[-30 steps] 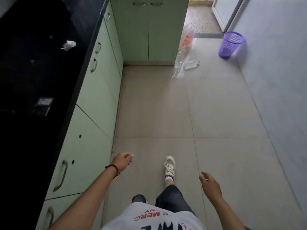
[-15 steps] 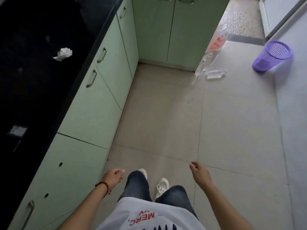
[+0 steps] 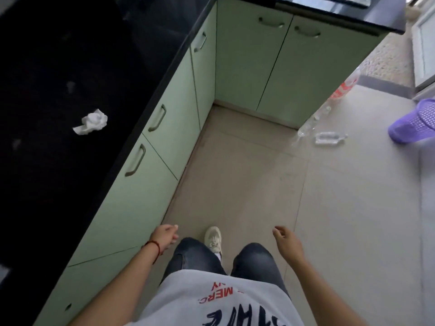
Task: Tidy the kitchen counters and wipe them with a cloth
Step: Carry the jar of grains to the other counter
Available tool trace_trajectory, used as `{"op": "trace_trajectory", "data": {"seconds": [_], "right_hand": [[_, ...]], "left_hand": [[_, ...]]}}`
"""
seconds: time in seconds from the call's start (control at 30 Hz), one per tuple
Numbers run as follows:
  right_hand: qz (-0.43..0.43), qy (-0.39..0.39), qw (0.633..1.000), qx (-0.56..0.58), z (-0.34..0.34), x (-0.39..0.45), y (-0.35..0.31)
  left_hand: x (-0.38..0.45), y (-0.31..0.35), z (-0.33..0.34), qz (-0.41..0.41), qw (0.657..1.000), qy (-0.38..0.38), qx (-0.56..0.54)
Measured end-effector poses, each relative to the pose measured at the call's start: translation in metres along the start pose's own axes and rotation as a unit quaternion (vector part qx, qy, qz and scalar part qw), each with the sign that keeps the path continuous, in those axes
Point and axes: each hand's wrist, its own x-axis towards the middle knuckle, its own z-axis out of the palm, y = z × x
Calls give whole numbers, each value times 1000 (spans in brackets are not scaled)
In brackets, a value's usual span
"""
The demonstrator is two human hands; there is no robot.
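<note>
A crumpled white tissue [image 3: 91, 124] lies on the black counter [image 3: 58, 90] at my left. A second stretch of black counter [image 3: 341, 10] runs across the top of the view. My left hand [image 3: 164, 238] hangs low beside the green cabinets, fingers loosely curled, holding nothing. My right hand [image 3: 286, 243] hangs over the floor tiles, fingers apart and empty. Both hands are far below and to the right of the tissue. No cloth is in view.
Green cabinet doors [image 3: 146, 172] with metal handles line the left and far side. Empty clear plastic bottles [image 3: 329, 137] lie and lean on the tiled floor near the cabinet corner. A purple mesh bin [image 3: 414, 123] stands at the right.
I have walked forward along the counter; the tissue and the corner cabinets are now closer. Both hands stay low and empty, swinging slightly.
</note>
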Motion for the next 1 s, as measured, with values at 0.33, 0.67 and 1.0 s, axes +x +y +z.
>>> {"op": "trace_trajectory", "data": {"seconds": [0.33, 0.67, 1.0], "right_hand": [[-70, -67, 994, -53, -24, 77, -125], [-291, -206, 903, -240, -4, 105, -286], [-437, -311, 776, -333, 59, 70, -366]], "left_hand": [[13, 96, -19, 56, 996, 13, -70], [-26, 39, -21, -88, 919, 196, -330], [-69, 26, 3, -112, 810, 313, -484]]}}
